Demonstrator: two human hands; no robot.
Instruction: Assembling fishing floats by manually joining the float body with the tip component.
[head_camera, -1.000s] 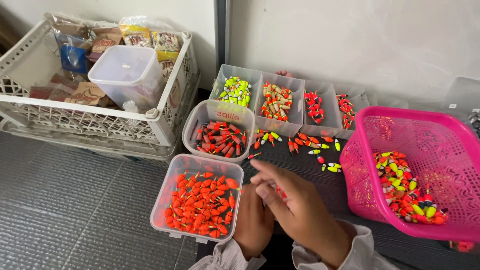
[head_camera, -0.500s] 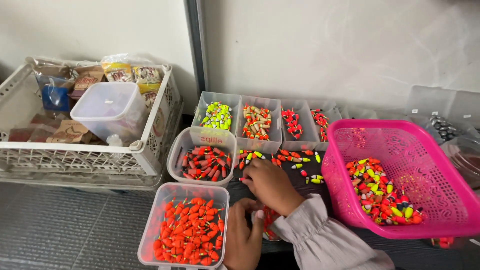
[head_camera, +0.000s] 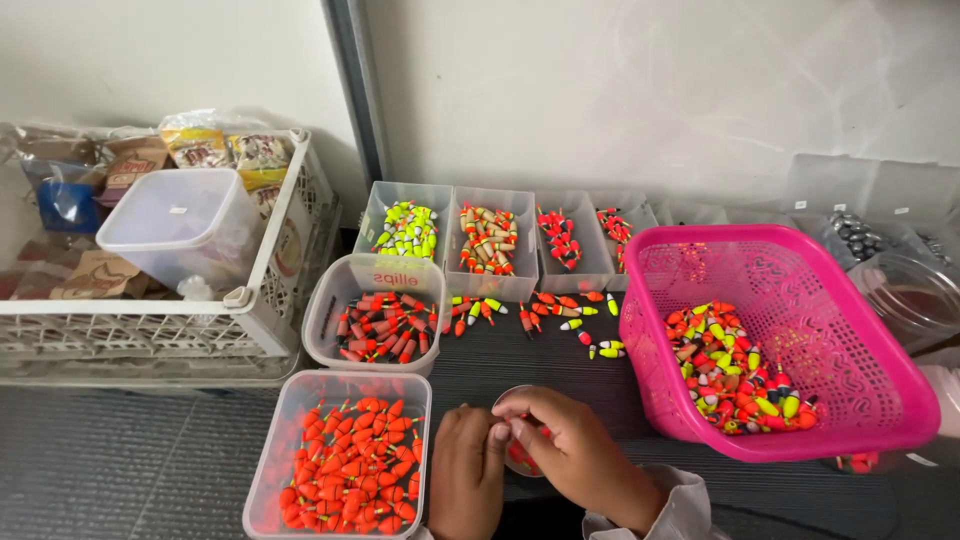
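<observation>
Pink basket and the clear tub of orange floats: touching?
Apart. The head view shows the pink basket at the right and the clear tub of orange floats at the left, with dark tabletop and both hands between them.

The pink mesh basket (head_camera: 800, 330) holds mixed floats in yellow, orange, red and black. Left of the basket, a clear tub (head_camera: 345, 465) is filled with plain orange floats, and another tub (head_camera: 378, 312) behind it has red-and-dark ones. Farther left of the basket stands a white lattice crate (head_camera: 150, 325).
</observation>
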